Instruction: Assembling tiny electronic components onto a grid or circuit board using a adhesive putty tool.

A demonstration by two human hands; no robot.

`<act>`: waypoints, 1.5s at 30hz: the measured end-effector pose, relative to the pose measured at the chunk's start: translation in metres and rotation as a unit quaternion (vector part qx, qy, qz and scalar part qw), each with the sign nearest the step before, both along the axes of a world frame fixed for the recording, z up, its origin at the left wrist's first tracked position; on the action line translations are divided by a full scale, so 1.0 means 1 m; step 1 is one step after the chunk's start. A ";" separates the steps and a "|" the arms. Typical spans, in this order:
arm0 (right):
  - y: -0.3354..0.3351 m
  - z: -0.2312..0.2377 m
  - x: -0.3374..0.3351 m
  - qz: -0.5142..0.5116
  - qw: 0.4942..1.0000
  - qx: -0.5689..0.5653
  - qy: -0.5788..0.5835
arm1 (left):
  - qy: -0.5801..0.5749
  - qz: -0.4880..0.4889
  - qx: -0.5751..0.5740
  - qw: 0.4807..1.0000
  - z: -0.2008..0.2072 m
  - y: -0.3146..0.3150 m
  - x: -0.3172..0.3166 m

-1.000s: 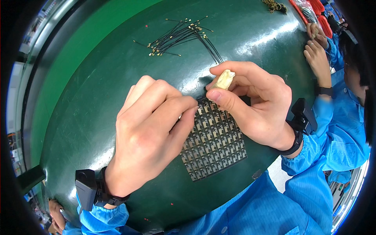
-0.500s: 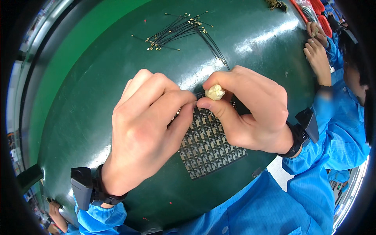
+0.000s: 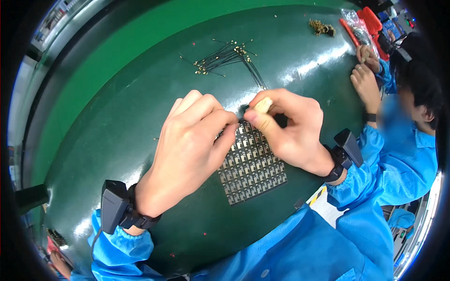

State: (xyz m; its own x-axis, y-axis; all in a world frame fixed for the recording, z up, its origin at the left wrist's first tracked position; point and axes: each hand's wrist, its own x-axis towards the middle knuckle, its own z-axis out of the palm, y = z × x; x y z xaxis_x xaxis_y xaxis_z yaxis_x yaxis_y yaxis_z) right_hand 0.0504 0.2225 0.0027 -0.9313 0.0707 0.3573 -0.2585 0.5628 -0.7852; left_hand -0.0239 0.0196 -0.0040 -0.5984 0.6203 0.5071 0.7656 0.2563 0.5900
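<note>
A dark panel of small circuit boards, set out in rows, lies on the green table under my hands. My left hand is closed over its far left part, thumb and forefinger pinched; whatever sits between the tips is too small to make out. Close beside it, my right hand grips a pale yellow, crumpled-looking lump between thumb and forefinger. The fingertips of both hands nearly meet at the panel's far edge. Beyond them lies a loose bunch of thin black cables with small gold-coloured ends.
A tangled brownish bundle rests at the far right of the green table. Red trays and a clear bag stand beyond it. At the right, a co-worker's hands rest over the table edge. Another person's hand shows at lower left.
The head view has shifted, bringing more of the table's far side into sight. The yellow lump now tilts more to the right in my right hand. Both hands remain pinched at the panel's far edge.
</note>
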 end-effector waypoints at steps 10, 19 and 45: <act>0.002 0.007 -0.007 -0.014 0.979 -0.193 -0.067 | 0.004 -0.003 0.013 1.000 0.003 0.000 -0.003; 0.004 0.006 -0.007 -0.008 0.979 -0.197 -0.058 | -0.007 -0.007 0.025 1.000 0.001 0.000 -0.003; 0.002 0.002 -0.006 -0.010 0.988 -0.145 -0.048 | -0.002 -0.006 0.035 0.999 -0.006 0.002 -0.002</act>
State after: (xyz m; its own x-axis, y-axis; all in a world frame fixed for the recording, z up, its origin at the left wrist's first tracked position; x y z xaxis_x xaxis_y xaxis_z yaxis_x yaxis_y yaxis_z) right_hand 0.0447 0.2245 0.0050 -0.9573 0.1761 0.2291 -0.1658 0.3145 -0.9347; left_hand -0.0259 0.0214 -0.0101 -0.5933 0.5900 0.5476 0.7663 0.2055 0.6088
